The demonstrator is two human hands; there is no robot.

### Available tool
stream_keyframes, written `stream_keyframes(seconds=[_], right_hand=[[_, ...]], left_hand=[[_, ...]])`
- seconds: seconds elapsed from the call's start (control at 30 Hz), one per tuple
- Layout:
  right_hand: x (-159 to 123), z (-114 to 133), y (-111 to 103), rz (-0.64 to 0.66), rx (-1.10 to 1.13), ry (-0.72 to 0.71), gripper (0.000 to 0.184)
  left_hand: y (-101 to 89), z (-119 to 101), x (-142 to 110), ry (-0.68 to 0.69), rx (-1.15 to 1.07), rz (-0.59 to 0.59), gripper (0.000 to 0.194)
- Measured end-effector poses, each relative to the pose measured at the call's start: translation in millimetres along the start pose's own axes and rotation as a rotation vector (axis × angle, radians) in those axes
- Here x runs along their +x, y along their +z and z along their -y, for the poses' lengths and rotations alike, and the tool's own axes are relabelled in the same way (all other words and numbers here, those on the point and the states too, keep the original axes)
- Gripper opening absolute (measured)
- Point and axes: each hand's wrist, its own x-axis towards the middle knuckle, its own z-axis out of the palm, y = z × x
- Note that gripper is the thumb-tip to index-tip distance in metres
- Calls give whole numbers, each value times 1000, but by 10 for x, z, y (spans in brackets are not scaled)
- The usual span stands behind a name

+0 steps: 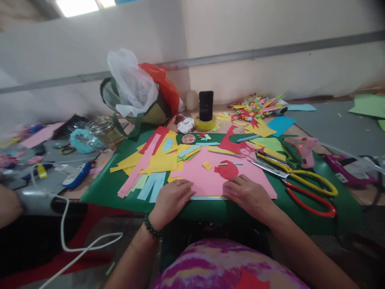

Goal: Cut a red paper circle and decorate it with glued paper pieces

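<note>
A large sheet of pink paper lies in front of me, with light blue and yellow edges showing beneath its near side. My left hand, wearing a dark green bead bracelet, grips its near left edge with the fingers together. At the near right edge, the bent fingers of my right hand close on the same sheet. Just beyond them rests a round red paper piece with small scraps about it. Large scissors with one yellow and one red handle lie partly open right of my right hand.
Cut paper strips spread on the green mat at left. A pink glue gun stands at right. Behind are a phone on yellow tape and a bag. Another person's arm shows at far left.
</note>
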Motion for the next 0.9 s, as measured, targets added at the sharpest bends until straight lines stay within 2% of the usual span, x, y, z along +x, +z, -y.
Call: stream_keyframes(seconds=[0.1, 0.17, 0.2, 0.27, 0.4, 0.5, 0.7, 0.9], right_hand=[[-29, 3, 2, -34, 14, -6, 11], [-45, 12, 11, -64, 0, -8, 11], [-50, 18, 17, -77, -7, -4, 12], [-58, 30, 30, -98, -16, 6, 14], [-68, 49, 48, -113, -4, 20, 15], [-78, 54, 60, -121, 0, 28, 14], [-84, 61, 64, -134, -5, 25, 12], [-97, 61, 92, -139, -11, 30, 11]], left_hand=[[-183, 305, -56, -379, 134, -105, 29], [-326, 558, -87, -626, 305, -115, 33], [-389, 679, -101, -736, 367, -83, 37], [-481, 881, -125, -855, 435, 33, 44], [-549, 1075, -146, -963, 359, 193, 48], [-587, 1066, -133, -1011, 309, 198, 44], [-713, 1002, -132, -1068, 297, 75, 42], [-940, 1100, -213, -1092, 340, -91, 40]])
